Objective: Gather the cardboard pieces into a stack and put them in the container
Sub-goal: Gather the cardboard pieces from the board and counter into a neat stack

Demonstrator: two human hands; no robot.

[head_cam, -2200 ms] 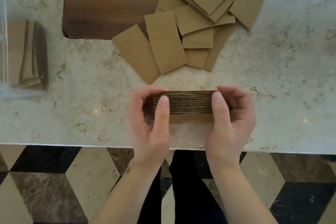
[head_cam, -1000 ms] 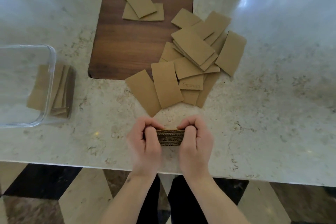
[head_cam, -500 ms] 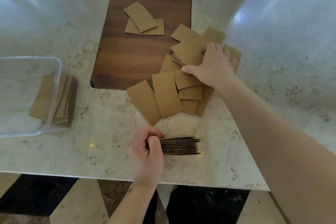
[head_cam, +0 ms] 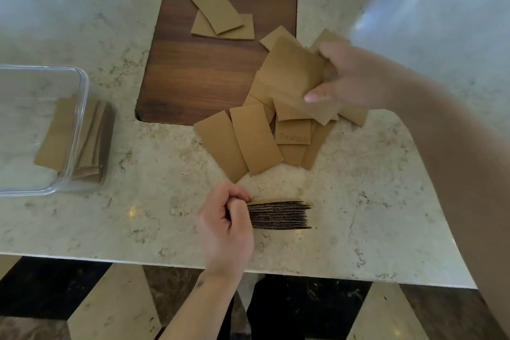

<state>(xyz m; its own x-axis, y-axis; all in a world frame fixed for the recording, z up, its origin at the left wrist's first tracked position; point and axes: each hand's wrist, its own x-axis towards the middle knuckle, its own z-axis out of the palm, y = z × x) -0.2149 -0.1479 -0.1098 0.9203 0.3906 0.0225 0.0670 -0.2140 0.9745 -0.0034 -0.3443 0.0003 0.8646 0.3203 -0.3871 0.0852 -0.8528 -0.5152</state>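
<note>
My left hand [head_cam: 225, 225] grips the left end of a cardboard stack [head_cam: 278, 215] that stands on edge near the counter's front edge. My right hand [head_cam: 350, 74] reaches over the loose cardboard pile [head_cam: 256, 141] in the middle and pinches a few brown pieces [head_cam: 292, 74], lifted and tilted above the pile. Two more pieces [head_cam: 218, 16] lie on the wooden board [head_cam: 198, 72]. The clear container [head_cam: 81, 96] sits at the left with several cardboard pieces leaning inside against its right wall.
The marble counter [head_cam: 165, 215] ends in a front edge just below my left hand. Pale walls rise behind and to the right. Patterned floor tiles and my dark trousers show below the counter edge.
Both hands squared the stack, then my right hand left it and reached to the pile. Since half a second ago it has closed on a few pieces and raised them.
</note>
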